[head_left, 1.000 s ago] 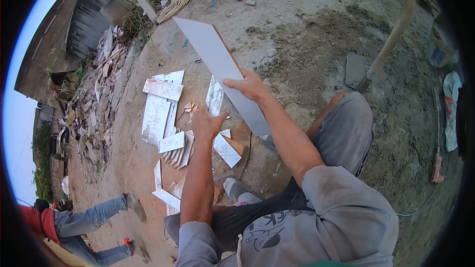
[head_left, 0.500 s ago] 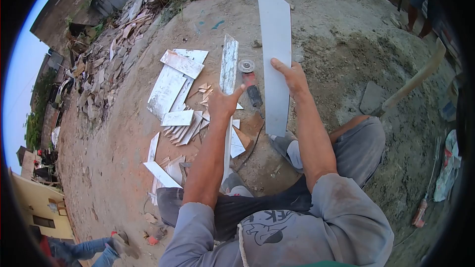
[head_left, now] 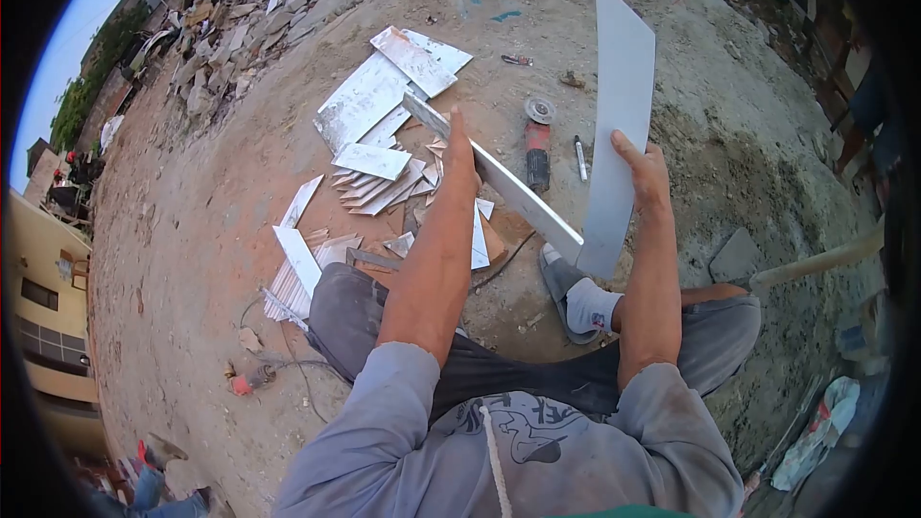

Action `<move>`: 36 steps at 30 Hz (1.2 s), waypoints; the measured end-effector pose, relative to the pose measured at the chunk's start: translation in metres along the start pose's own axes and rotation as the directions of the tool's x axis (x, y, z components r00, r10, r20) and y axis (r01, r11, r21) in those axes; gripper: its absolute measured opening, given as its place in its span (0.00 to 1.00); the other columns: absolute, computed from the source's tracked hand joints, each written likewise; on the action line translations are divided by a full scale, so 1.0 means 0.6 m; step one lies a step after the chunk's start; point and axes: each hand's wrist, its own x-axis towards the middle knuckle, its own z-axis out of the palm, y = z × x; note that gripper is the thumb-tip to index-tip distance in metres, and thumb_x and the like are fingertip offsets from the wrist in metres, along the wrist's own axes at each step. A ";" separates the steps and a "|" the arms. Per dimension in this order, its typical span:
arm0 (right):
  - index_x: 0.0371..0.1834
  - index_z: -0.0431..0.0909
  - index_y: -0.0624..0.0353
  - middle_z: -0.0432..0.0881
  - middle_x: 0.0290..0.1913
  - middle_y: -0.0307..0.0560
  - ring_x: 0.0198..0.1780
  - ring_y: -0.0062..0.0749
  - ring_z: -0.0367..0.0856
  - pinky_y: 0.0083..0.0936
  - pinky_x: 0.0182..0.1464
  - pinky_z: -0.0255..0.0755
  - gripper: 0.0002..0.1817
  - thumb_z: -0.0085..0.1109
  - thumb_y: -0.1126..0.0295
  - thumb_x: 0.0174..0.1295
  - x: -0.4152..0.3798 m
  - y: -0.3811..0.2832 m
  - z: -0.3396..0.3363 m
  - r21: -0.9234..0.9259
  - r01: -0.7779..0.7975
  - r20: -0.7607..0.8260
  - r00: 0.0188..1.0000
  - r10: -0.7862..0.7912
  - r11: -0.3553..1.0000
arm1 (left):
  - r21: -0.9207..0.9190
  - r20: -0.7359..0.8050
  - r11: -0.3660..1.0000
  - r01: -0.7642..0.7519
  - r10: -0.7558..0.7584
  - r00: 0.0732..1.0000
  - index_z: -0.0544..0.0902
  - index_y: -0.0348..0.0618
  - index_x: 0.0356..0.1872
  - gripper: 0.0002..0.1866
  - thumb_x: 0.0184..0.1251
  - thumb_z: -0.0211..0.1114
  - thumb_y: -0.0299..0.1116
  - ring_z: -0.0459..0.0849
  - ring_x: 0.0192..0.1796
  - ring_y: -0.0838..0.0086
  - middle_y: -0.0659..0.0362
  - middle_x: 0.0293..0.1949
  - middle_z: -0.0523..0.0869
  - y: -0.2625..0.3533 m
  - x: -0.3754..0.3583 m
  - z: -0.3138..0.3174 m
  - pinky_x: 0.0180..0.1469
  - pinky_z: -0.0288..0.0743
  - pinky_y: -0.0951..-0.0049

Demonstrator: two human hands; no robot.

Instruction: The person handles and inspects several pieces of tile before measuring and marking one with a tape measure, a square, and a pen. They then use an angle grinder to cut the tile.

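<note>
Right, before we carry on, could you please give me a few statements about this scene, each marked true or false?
1. The right hand holds a broad, pale panel. True.
2. An angle grinder lies on the ground between the two hands. True.
3. The left hand is holding the grinder. False: it holds a narrow, pale strip.
4. A white marker lies between the grinder and the panel. True.
5. The foot by the panel's lower end is bare. False: it wears a white sock and a grey sandal.
</note>
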 end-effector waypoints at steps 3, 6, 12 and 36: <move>0.44 0.82 0.72 0.85 0.36 0.49 0.32 0.29 0.84 0.25 0.36 0.77 0.29 0.73 0.52 0.56 -0.007 0.001 0.005 -0.045 -0.021 -0.010 1.000 0.021 0.999 | -0.127 -0.049 0.990 0.062 -0.069 0.996 0.63 0.36 0.72 0.60 0.51 0.58 0.80 0.74 0.63 0.58 0.49 0.67 0.71 0.014 -0.035 -0.004 0.65 0.65 0.53; 0.44 0.82 0.72 0.86 0.36 0.49 0.33 0.29 0.83 0.25 0.37 0.77 0.29 0.73 0.51 0.56 -0.004 0.013 0.005 -0.048 -0.012 -0.028 1.000 0.011 0.999 | -0.176 -0.137 0.978 0.115 -0.140 0.981 0.62 0.35 0.71 0.61 0.50 0.58 0.81 0.74 0.63 0.56 0.49 0.68 0.69 0.018 -0.032 -0.026 0.63 0.66 0.47; 0.45 0.83 0.72 0.86 0.36 0.50 0.33 0.30 0.83 0.26 0.37 0.77 0.30 0.73 0.50 0.55 -0.007 0.023 -0.004 -0.081 0.009 -0.085 0.996 -0.016 0.997 | -0.266 -0.287 0.964 -0.013 -0.066 0.956 0.43 0.36 0.74 0.70 0.43 0.71 0.74 0.69 0.68 0.51 0.41 0.70 0.62 0.009 0.009 -0.062 0.69 0.65 0.50; 0.46 0.80 0.74 0.85 0.37 0.54 0.32 0.35 0.84 0.32 0.35 0.78 0.29 0.74 0.56 0.55 -0.035 0.066 0.022 -0.025 -0.216 0.060 0.974 0.217 0.976 | -0.170 -0.255 0.965 -0.200 0.153 0.955 0.67 0.30 0.66 0.58 0.45 0.73 0.72 0.82 0.44 0.62 0.48 0.51 0.78 -0.010 -0.017 -0.089 0.44 0.83 0.61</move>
